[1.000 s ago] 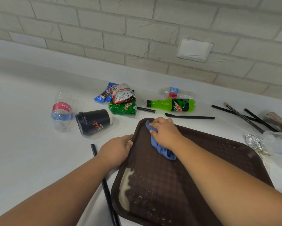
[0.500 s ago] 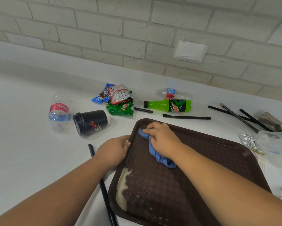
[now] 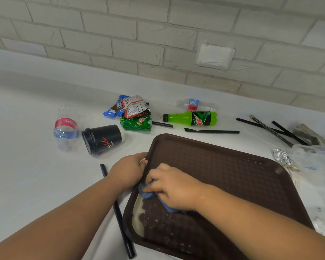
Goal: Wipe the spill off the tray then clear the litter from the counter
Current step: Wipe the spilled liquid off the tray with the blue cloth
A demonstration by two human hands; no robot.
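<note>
Pressing crumpled blue cloth (image 3: pixel 146 193) onto dimpled brown tray (image 3: pixel 223 162)

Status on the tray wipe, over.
Left hand grips tray rim. Right hand holds blue cloth at the spill, not yet wiped. Black straw lies beside tray; litter uncleared.

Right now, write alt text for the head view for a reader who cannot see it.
A person's right hand presses a blue cloth onto a brown tray beside a pale spill at its left edge, while the left hand grips the tray's rim. Behind it on the white counter lie a tipped black cup, a green bottle, snack wrappers and black straws.
</note>
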